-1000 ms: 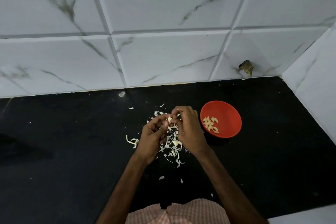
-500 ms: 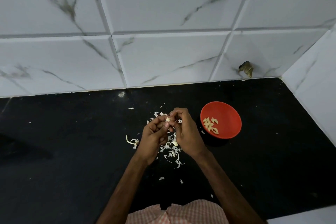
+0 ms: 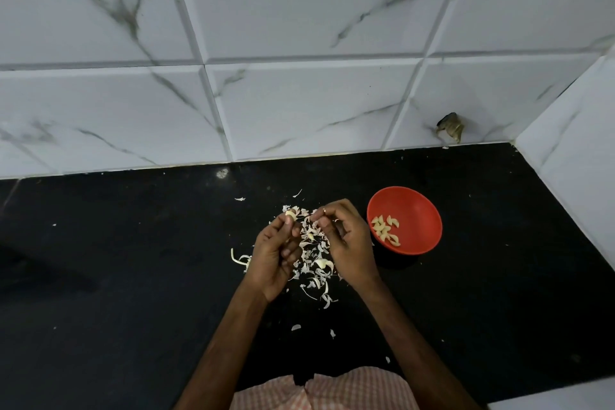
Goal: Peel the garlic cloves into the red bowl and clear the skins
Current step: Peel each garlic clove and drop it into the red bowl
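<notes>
So the person's left hand (image 3: 274,253) has a small pale garlic clove (image 3: 290,215) pinched up at the tips of thumb and forefinger, with the other fingers curled loosely underneath. The clove pokes out past the fingertips, long axis pointing roughly away from the person toward the wall, though it's tiny in the shot so don't hold anyone to that. The right hand (image 3: 349,240) is just beside it. Its thumb and forefinger are closed together on what looks like a scrap of skin (image 3: 323,211), too small to be sure, and the rest of that hand is curled in.

The bit that matters for the next move: the round red plastic bowl (image 3: 429,210) sits on the black stone countertop (image 3: 133,260) off to the right of both hands. It's close beside the right hand's knuckles, so the right hand is between the clove and the bowl. Once the clove is bare, it probably either gets passed to the right hand or the left has to reach across.

The bowl already has a little cluster of peeled cloves (image 3: 385,230) in it. Under and between the hands there's a scattered heap of papery white skins (image 3: 314,260), so the clearing up isn't done yet.
</notes>
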Tool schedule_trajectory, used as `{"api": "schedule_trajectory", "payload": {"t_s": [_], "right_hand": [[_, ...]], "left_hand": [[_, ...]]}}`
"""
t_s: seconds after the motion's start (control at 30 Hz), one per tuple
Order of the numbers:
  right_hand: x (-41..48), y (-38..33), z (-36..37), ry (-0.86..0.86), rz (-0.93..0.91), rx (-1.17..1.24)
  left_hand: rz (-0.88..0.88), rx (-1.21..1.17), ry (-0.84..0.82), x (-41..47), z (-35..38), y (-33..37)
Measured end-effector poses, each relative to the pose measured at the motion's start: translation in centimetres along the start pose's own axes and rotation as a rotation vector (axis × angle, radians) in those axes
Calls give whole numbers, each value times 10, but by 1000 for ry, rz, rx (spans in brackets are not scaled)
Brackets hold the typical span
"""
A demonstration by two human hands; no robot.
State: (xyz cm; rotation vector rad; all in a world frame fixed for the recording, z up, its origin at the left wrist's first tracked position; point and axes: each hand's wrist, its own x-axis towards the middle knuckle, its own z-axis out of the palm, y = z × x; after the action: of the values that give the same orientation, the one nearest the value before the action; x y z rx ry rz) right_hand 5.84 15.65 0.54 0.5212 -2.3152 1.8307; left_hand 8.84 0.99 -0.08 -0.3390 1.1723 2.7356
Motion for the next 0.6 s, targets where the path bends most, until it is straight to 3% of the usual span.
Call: {"api": "schedule_trajectory", "payload": {"t_s": [0.2,0.33,0.37,0.43,0.5,0.6], "right_hand": [[-4,22,0,-161,204,-340],[-8,19,4,17,237,-400],[-7,17,6,82,277,-324],[-1,12,11,150,497,51],[2,8,16,75,708,446],[-3,3,21,-86,812,726]], "left_hand": [[80,175,26,1,-10,-3],[143,389,59,2,-14,-7],[159,449,72,2,-14,-8],[205,563,68,4,-13,-10],[248,721,43,6,-13,-12],[307,1048,2,11,-12,-15]]}}
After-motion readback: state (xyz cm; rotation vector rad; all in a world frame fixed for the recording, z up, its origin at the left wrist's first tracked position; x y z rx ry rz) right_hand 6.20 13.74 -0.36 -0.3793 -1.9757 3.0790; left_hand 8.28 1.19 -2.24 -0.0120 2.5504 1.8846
